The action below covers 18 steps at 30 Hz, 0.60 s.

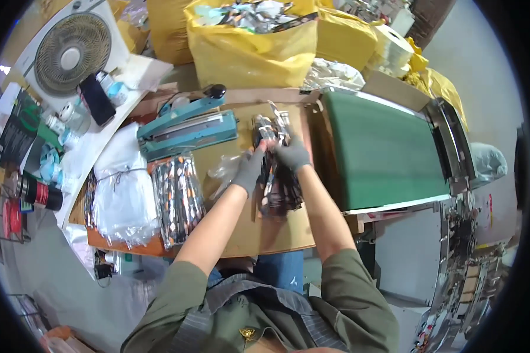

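Glossy dark-patterned packets point(281, 194), bunched near the right edge of the worktop point(265, 238), are gripped by the grey-gloved left hand point(249, 170) and right hand point(293, 155), a teal lever sealer point(188, 141) toward the far edge, crinkled clear bags point(123, 200) toward the left, a smooth green conveyor belt point(388, 153) beyond the right.

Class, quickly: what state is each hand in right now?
Left hand: against the bundle of dark patterned strips; whether its grip is closed cannot be told.
Right hand: at the same bundle, blurred; open or closed cannot be told.
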Each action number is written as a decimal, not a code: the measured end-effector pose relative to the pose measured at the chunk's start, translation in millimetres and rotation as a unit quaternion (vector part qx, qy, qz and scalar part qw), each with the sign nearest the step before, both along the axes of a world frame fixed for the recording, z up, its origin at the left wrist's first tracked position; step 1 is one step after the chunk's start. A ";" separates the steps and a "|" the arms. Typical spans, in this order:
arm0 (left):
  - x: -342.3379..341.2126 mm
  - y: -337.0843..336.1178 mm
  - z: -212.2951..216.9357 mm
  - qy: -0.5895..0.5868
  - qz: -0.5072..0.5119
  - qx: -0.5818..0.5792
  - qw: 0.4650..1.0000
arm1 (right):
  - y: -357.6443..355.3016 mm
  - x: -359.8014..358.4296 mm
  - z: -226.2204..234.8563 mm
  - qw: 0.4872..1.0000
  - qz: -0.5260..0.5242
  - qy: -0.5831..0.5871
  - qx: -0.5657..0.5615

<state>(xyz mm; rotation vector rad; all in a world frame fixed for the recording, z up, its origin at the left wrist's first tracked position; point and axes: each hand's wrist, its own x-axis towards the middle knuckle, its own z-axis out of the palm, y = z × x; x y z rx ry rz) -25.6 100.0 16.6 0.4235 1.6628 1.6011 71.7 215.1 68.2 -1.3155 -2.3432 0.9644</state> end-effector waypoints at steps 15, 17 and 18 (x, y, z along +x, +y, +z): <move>-4.1 -115.9 138.0 0.175 -0.158 0.167 0.957 | -94.1 29.8 95.2 0.821 0.286 0.366 -0.332; -1.4 -124.2 127.2 0.124 -0.185 0.212 0.952 | -105.2 36.0 95.6 0.832 0.302 0.373 -0.279; -4.1 -129.9 122.8 0.241 -0.197 0.185 0.932 | -118.1 40.4 96.2 0.821 0.288 0.431 -0.240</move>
